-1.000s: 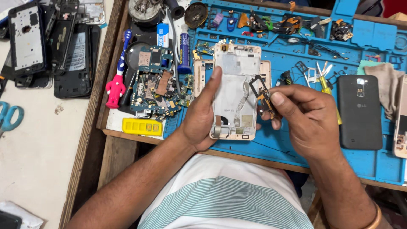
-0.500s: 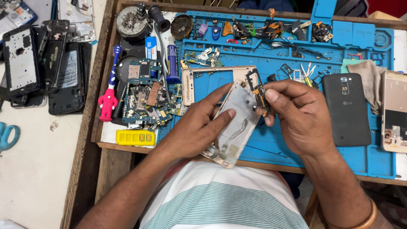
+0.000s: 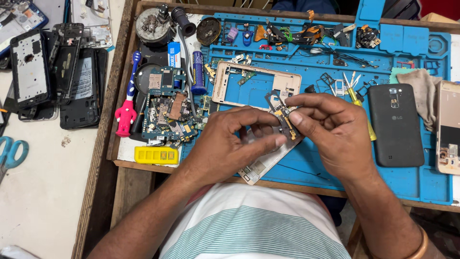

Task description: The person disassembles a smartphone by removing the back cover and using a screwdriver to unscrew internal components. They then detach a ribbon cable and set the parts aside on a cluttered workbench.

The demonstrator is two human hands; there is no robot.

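My left hand (image 3: pixel 230 141) grips a white opened phone body (image 3: pixel 262 163), tilted down over the blue repair mat (image 3: pixel 306 168). My right hand (image 3: pixel 330 132) pinches a small dark phone part with a flex strip (image 3: pixel 282 112) just above that body. Both hands meet over the mat's near middle. Behind them lies a gold phone frame (image 3: pixel 225 86), flat on the mat. My fingers hide most of the phone body.
A black phone (image 3: pixel 395 127) lies face down at the right, a grey cloth (image 3: pixel 426 88) beside it. Circuit boards (image 3: pixel 167 112), a blue tube (image 3: pixel 197 72), a toothbrush with a pink handle (image 3: pixel 127 103) and a yellow part (image 3: pixel 155 154) sit left. Dark phone shells (image 3: pixel 52 76) and scissors (image 3: pixel 12 153) lie outside the wooden tray.
The white phone body went from upright in my left hand to tilted low over the mat. My right hand moved in over it with the small part.
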